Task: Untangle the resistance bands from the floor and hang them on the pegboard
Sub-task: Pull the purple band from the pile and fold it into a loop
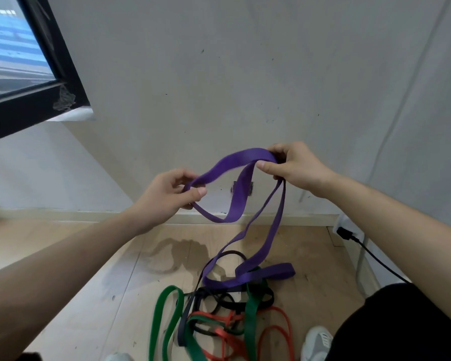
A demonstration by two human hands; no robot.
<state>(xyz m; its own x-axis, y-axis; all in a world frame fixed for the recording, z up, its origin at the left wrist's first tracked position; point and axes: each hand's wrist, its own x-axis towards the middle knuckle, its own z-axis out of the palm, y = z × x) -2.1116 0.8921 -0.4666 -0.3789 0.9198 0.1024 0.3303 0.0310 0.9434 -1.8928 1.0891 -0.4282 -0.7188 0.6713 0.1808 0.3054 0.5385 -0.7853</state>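
Purple band [235, 199] raised before the wall, left hand [164, 196] fingers pinching its left loop, right hand [294, 165] fingers pinching its top fold, lower end trailing into green band [164, 316], black band [219, 300], red band [274, 332] tangled on near floor [89, 269]

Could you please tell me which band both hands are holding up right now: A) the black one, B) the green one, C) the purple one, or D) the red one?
C: the left hand and right hand both pinch the purple band, whose lower end trails to the floor, while the green band, red band and black band lie there untouched.
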